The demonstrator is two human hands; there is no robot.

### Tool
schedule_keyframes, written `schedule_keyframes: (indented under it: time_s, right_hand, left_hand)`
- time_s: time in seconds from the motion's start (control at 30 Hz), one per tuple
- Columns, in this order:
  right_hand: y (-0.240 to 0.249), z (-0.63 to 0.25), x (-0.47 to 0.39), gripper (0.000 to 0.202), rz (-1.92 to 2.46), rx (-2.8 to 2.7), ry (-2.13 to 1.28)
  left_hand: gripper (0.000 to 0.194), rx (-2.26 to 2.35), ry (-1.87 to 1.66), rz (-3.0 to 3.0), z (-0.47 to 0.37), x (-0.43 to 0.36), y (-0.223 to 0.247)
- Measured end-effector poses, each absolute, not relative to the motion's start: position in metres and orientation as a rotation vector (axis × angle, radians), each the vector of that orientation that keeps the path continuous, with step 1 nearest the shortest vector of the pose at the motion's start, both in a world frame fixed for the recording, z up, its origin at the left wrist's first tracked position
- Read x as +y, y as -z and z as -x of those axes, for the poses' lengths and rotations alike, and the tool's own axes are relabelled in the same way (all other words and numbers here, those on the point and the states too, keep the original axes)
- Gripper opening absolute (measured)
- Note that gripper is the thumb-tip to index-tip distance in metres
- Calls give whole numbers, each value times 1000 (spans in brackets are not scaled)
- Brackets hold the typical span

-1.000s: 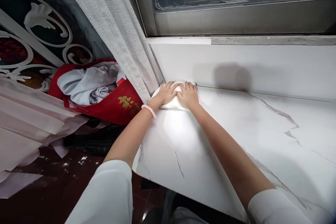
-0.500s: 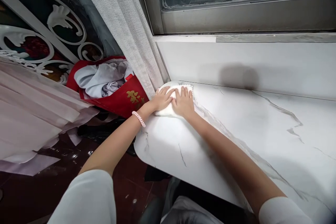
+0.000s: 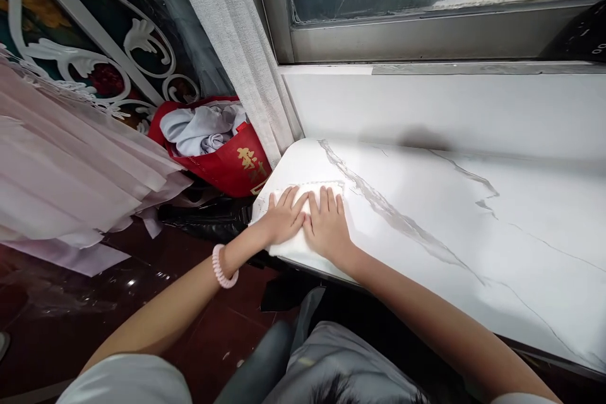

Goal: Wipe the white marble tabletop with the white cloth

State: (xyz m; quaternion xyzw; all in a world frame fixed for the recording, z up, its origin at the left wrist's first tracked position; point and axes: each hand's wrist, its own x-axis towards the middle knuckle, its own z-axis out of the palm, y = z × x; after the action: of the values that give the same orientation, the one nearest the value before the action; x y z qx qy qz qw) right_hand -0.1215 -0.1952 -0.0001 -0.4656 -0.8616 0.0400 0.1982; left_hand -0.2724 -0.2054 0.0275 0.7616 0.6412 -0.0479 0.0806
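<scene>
A white cloth (image 3: 299, 245) lies flat near the front left edge of the white marble-patterned table (image 3: 426, 202). My left hand (image 3: 284, 218) presses on its left part, fingers stretched out and spread. Beside it, my right hand (image 3: 326, 224) lies flat on the cloth's right part with its fingers extended. The two hands nearly touch at the thumbs and index fingers. A pink coiled band (image 3: 224, 266) circles my left wrist. Part of the cloth is hidden under both palms.
A red bag (image 3: 213, 170) filled with pale fabric stands left of the table, by a grey curtain (image 3: 241, 31). Pink draped cloth (image 3: 71, 164) hangs at far left. Behind the table are a white wall (image 3: 341, 107) and a metal-framed window (image 3: 426, 38).
Both hands have slid the cloth from the table's back left corner toward its front edge, nearer my body. The camera view has shifted slightly.
</scene>
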Motion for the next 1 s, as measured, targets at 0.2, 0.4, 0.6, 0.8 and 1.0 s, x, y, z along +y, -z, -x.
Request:
schedule_keyframes:
  time_s: [0.2, 0.4, 0.6, 0.8, 1.0]
  right_hand:
    - [2, 91, -223, 57, 1286, -2441, -76]
    - [-1, 79, -170, 58, 1411, -2497, -111]
    - [-4, 53, -65, 55, 1676, -2394, -178]
    - [0, 12, 7, 53, 1673, -2292, -60]
    - [3, -1, 16, 53, 1659, -2284, 20]
  left_hand:
    - [52, 1900, -88, -2351, 246, -239, -19]
    - [52, 1907, -34, -2359, 227, -184, -22]
    - [50, 1907, -134, -2373, 189, -78, -21]
    - [48, 1904, -270, -2408, 145, -5, -16]
    - [49, 1897, -310, -2415, 133, 3, -13]
